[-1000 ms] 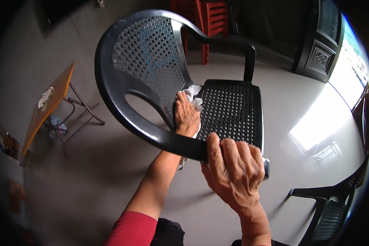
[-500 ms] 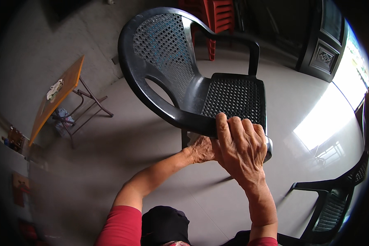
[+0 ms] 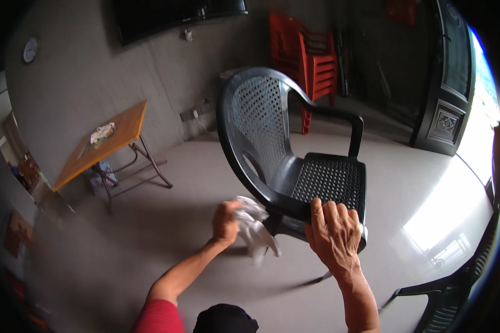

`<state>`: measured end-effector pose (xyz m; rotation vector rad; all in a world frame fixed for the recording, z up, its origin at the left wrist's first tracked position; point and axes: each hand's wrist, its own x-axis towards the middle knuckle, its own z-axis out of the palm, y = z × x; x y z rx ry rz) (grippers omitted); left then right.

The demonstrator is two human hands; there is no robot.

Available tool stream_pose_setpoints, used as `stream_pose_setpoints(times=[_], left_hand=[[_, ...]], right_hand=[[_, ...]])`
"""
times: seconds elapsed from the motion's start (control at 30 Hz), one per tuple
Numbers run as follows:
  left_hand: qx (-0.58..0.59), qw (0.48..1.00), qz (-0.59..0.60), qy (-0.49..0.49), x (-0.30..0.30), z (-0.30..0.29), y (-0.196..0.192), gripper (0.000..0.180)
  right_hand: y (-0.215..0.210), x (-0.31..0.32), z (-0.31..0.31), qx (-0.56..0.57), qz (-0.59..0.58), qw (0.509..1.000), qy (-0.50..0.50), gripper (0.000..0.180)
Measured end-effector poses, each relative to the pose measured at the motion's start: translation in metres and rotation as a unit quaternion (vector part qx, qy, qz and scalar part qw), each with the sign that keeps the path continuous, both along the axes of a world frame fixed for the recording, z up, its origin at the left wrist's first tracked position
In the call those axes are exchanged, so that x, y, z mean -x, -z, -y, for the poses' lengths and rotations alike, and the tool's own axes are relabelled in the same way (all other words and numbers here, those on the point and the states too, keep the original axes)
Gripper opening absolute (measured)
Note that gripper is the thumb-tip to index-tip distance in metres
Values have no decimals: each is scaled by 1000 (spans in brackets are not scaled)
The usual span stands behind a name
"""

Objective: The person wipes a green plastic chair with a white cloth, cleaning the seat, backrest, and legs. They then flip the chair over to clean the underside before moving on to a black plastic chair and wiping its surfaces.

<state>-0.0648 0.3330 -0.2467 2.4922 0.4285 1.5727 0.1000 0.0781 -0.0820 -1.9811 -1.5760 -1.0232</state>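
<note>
A black plastic armchair (image 3: pixel 261 116) with a perforated back and seat stands in front of me, turned toward the right. My right hand (image 3: pixel 336 236) is closed over the front end of its near armrest, fingers curled across the top. To the left, my left hand (image 3: pixel 226 223) is closed on a whitish cloth (image 3: pixel 256 230), which hangs loosely beside the chair just below the armrest. Motion smears the cloth and the left hand a little. Whether the cloth touches the chair, I cannot tell.
An orange-topped folding table (image 3: pixel 108 145) with a crumpled cloth on it stands at the left. Stacked red plastic chairs (image 3: pixel 311 66) are at the back. A second black chair (image 3: pixel 444 302) sits at the lower right, below a dark carved door (image 3: pixel 447 119) beside a bright opening.
My left hand has come out from under the armrest and swung left, bringing the cloth into view. My right hand stays on the armrest. The view has tilted up, showing more wall.
</note>
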Motion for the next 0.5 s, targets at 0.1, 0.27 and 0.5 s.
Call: stream_pose_setpoints(times=[0.1,0.27,0.5], left_hand=[[285,932,222,-10,1,17,-92,18],[167,971,135,105,-36,25,-203,29],[54,984,-158,-55,-35,20,-274,35]], right_hand=[[2,-1,5,4,-15,1000,25,40],[-2,2,6,12,-56,998,6,45],[1,-4,7,-20,-16,1000,-15,48]])
